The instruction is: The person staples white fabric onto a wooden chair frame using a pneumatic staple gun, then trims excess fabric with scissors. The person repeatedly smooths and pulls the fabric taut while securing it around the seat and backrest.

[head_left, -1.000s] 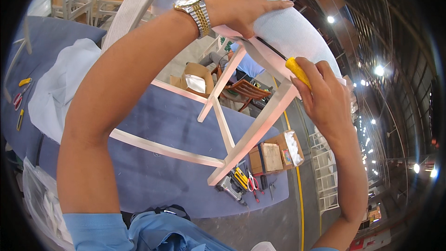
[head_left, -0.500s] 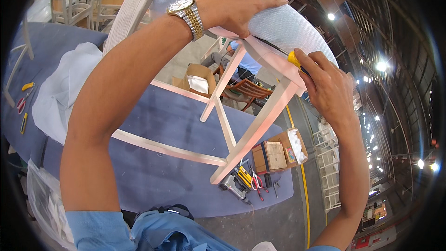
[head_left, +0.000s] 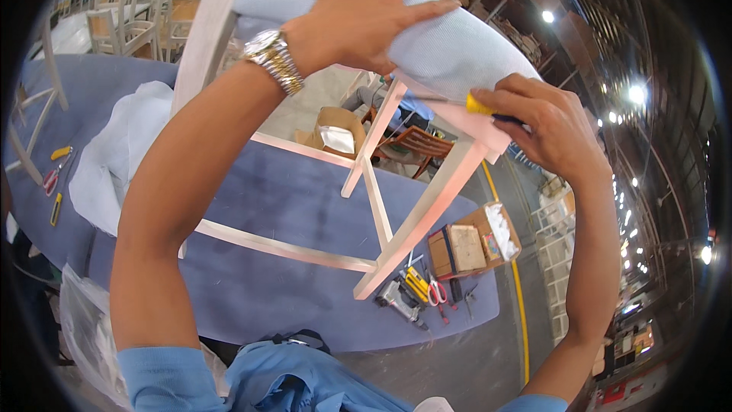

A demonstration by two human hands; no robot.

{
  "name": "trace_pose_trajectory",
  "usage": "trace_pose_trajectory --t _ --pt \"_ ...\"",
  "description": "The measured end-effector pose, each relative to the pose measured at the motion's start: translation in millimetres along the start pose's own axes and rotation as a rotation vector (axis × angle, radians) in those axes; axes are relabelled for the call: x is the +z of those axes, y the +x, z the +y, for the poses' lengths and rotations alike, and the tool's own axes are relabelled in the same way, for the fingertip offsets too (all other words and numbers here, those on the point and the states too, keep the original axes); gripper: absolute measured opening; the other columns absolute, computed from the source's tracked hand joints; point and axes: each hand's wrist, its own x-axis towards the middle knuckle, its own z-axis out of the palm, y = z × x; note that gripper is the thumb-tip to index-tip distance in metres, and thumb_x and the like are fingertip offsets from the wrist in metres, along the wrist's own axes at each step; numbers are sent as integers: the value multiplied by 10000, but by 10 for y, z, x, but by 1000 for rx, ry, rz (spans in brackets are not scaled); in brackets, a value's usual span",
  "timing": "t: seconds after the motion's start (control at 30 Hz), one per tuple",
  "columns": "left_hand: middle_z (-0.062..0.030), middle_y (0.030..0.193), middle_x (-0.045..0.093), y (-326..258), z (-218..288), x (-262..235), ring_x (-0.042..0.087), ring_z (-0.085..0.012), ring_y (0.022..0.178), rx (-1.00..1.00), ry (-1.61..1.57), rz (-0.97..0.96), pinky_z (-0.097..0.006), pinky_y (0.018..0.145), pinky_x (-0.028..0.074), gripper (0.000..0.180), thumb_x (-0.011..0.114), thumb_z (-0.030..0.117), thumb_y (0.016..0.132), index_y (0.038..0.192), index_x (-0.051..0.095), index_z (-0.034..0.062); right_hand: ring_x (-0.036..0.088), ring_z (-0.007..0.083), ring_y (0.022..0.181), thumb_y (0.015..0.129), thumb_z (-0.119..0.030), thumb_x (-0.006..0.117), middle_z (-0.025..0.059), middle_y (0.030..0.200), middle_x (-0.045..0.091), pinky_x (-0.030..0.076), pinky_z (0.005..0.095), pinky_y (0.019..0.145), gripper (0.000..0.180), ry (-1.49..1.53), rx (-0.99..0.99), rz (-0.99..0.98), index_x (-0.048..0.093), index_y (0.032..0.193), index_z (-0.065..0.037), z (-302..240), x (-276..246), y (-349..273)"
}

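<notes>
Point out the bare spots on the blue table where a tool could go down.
The blue table is bare between the white cloth and the chair frame's crossbars, and again below the long lower rail. It is crowded at the right end by the cardboard box and scattered hand tools.

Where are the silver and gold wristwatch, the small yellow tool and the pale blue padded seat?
Silver and gold wristwatch (head_left: 273, 59), head view: on its metal band.
Small yellow tool (head_left: 479, 105), head view: on its yellow end.
Pale blue padded seat (head_left: 450, 53), head view: on the fabric's right part.
</notes>
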Motion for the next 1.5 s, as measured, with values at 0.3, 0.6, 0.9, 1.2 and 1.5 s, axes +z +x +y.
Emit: trace_pose_trajectory --t 0.3,0.6,0.9,1.2,1.5 --pt "-161 1510 466 -350 317 -559 432 -391 1388 107 66 -117 -557 1146 315 1115 890 471 656 1591 319 264 672 312 921 838 -201 751 69 996 686 531 441 786 413 1016 146 -654 699 1248 -199 -1412 1070 -1847" --pt "-121 1561 439 -1141 676 -1205 455 -353 1404 234 108 -125 -513 1144 408 1080 922 350 633 1556 377 226 711 378 1022 811 -164 708 183 1107 724 575 486 849 297 822 1022 -1486 740 1101 -108 -3883 3086 -4400" --pt "-162 1559 412 -1229 1069 -1431 419 -394 1412 191 173 -120 -551 1152 389 1173 914 315 601 1584 285 189 682 345 1064 825 -303 761 114 1118 731 546 473 880 378 930 1328 -594 708 1179 -182 -2578 3195 -4404" --pt "-285 1514 405 -1106 1318 -1412 410 -484 1385 83 21 -106 -635 1126 311 1029 869 507 705 1516 353 140 650 404 1070 871 -248 737 214 1172 689 504 463 956 389 720 1265 -51 680 1191 -35 -2630 4918 -4822" --pt "-242 1557 356 -1050 1686 -1579 367 -454 1423 -87 164 -237 -576 1179 284 1281 926 149 486 1564 234 129 668 367 1005 795 -180 809 165 1142 696 532 454 887 381 1368 311 1018 702 1131 -34 -1774 1985 -2521"
